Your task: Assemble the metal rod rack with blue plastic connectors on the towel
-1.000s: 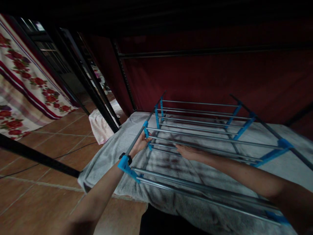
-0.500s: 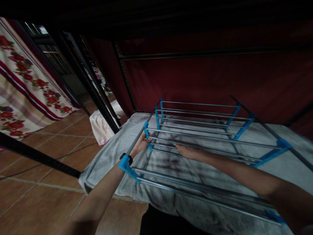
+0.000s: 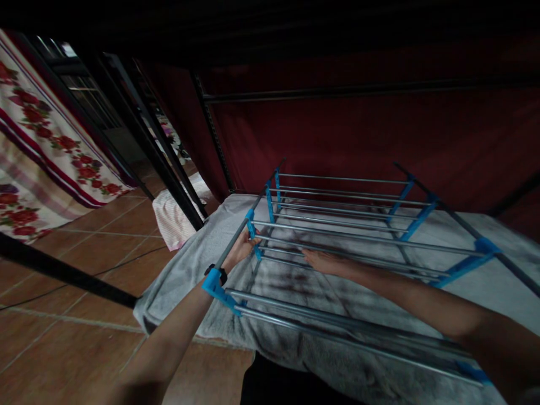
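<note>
A metal rack with silver rods and blue plastic joints lies on a grey blanket. My left hand grips the rack's left side pole next to a blue joint. There is a dark band on that wrist. My right hand reaches in between the tiers and rests flat along a silver rod, fingers stretched out. Whether it grips the rod is unclear in the dim light.
A dark red cloth wall stands behind the rack. Black metal bed posts rise at the left. A floral sheet hangs at far left over a brown tiled floor. A pale pink cloth lies by the post.
</note>
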Demonstrator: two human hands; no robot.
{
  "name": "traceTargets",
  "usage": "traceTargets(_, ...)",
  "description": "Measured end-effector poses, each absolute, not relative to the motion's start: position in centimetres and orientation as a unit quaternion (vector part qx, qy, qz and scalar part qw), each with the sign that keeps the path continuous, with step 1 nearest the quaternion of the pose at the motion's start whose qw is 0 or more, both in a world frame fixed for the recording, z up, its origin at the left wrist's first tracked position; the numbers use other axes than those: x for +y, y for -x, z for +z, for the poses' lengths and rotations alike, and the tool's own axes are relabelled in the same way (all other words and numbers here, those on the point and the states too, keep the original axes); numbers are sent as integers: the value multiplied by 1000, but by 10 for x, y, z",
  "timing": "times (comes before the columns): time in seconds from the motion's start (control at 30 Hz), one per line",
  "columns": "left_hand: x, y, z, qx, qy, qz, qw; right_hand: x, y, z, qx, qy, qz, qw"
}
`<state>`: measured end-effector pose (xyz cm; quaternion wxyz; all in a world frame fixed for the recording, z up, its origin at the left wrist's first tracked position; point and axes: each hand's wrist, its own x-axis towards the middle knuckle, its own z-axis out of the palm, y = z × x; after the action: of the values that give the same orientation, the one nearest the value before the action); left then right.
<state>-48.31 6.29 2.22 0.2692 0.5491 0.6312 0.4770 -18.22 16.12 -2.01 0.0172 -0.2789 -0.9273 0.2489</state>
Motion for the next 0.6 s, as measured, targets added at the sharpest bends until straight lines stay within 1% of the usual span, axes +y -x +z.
traceTargets(0.1, 62, 482, 24, 632, -548, 476, 272, 160, 182, -18, -919, 305, 247, -25)
traceTargets(0.2, 61, 481, 26, 628, -551, 477, 273, 154, 178, -18, -922, 309, 230, -26)
traceTargets(0.37, 62, 483, 22, 634, -551, 471, 269, 132, 161, -3, -950, 262, 170, 11)
traceTargets(0.5, 65, 488, 16, 626, -560, 471, 271, 117, 145, 26, -974, 209, 75, 34)
traceTargets(0.6, 66, 490, 14, 621, -566, 469, 273, 116, 137, 42, -976, 208, 10, 60)
